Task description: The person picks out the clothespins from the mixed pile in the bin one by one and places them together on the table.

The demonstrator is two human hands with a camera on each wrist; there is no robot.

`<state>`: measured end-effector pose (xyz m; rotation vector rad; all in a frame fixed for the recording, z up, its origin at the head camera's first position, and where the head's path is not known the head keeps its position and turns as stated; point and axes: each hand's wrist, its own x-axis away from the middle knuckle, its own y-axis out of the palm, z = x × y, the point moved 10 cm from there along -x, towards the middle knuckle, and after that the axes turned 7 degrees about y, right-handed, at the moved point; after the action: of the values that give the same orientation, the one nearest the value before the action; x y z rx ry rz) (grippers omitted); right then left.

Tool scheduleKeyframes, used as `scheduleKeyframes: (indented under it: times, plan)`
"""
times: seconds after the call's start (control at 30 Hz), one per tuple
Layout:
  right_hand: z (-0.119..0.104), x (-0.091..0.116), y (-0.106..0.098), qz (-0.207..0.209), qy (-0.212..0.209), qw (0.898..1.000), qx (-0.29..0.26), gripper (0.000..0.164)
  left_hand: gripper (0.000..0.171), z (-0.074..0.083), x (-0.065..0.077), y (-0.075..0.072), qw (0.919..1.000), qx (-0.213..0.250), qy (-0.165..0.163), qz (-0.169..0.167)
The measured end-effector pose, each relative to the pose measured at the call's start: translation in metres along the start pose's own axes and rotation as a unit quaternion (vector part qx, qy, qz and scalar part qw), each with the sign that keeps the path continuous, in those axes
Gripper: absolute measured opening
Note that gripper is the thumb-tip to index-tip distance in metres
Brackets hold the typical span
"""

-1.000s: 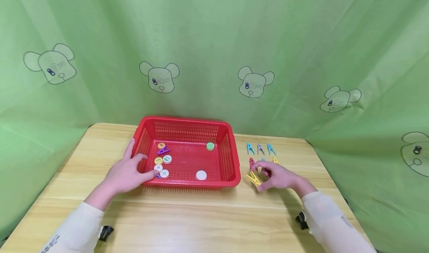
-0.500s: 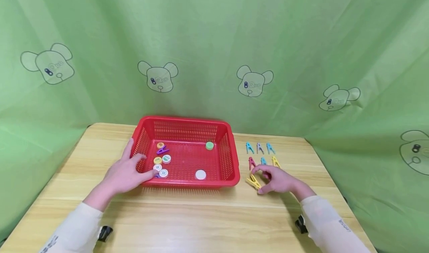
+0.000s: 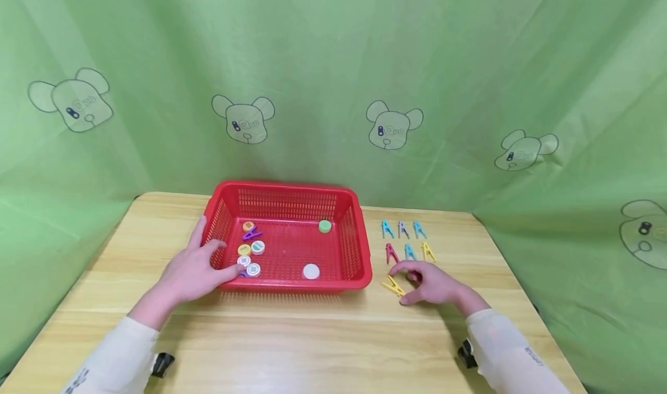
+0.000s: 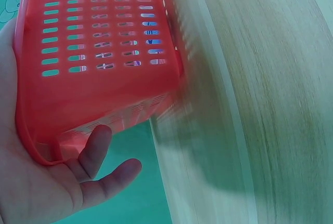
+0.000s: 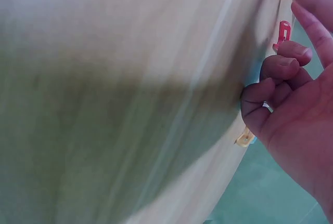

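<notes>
A red plastic basket [image 3: 292, 285] stands on the wooden table. My left hand [image 3: 193, 272] holds its left rim, the thumb reaching over the front corner. The left wrist view shows two fingers [image 4: 98, 148] extended outside the basket wall. Purple clothespin [image 3: 252, 233] and several round bottle caps lie inside, among them a green cap [image 3: 325, 226] and a large pale cap [image 3: 311, 271]. Right of the basket, my right hand [image 3: 432, 283] pinches a yellow clothespin [image 3: 394, 287] between thumb and index finger, low at the tabletop. The right wrist view cuts off those fingertips; its other fingers are curled.
Behind my right hand lie two rows of clothespins: teal [image 3: 387, 229], grey-purple [image 3: 403, 229] and blue [image 3: 419, 229] at the back, then red [image 3: 391, 253], blue [image 3: 410, 252] and yellow [image 3: 428, 251]. A green curtain [image 3: 312, 64] stands behind the table.
My right hand has moved slightly toward me and lowered the yellow clothespin, which now lies flatter. The red clothespin row shows more fully. My left hand stays on the basket.
</notes>
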<state>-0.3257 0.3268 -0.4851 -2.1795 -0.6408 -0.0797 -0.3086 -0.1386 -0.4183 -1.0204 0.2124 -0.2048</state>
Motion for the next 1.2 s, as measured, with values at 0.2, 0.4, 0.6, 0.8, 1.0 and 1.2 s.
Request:
scheduleKeyframes:
  times: [0.2, 0.4, 0.6, 0.8, 1.0, 1.2]
  plan:
    - [-0.001, 0.002, 0.001, 0.010, -0.011, 1.000, -0.001, 0.050, 0.089, -0.002, -0.002, 0.001, 1.0000, -0.003, -0.001, -0.001]
    - [0.004, 0.003, 0.004, -0.002, -0.020, 1.000, -0.008, 0.047, 0.091, -0.002, -0.003, 0.003, 1.0000, -0.003, 0.003, -0.002]
    - [-0.003, 0.004, 0.005, -0.016, -0.039, 0.999, -0.019, 0.041, 0.091, -0.003, -0.002, 0.003, 1.0000, -0.002, 0.000, -0.005]
    - [-0.005, 0.004, 0.007, -0.021, -0.030, 0.999, -0.013, 0.043, 0.089, 0.000, 0.000, 0.000, 1.0000, 0.000, 0.000, -0.003]
    - [0.001, 0.002, 0.000, 0.010, -0.024, 1.000, -0.016, 0.046, 0.088, 0.002, 0.001, -0.001, 1.0000, -0.003, 0.000, -0.002]
    - [0.005, 0.000, -0.005, 0.031, -0.011, 0.999, -0.009, 0.046, 0.088, 0.003, 0.001, -0.001, 1.0000, -0.006, 0.003, -0.001]
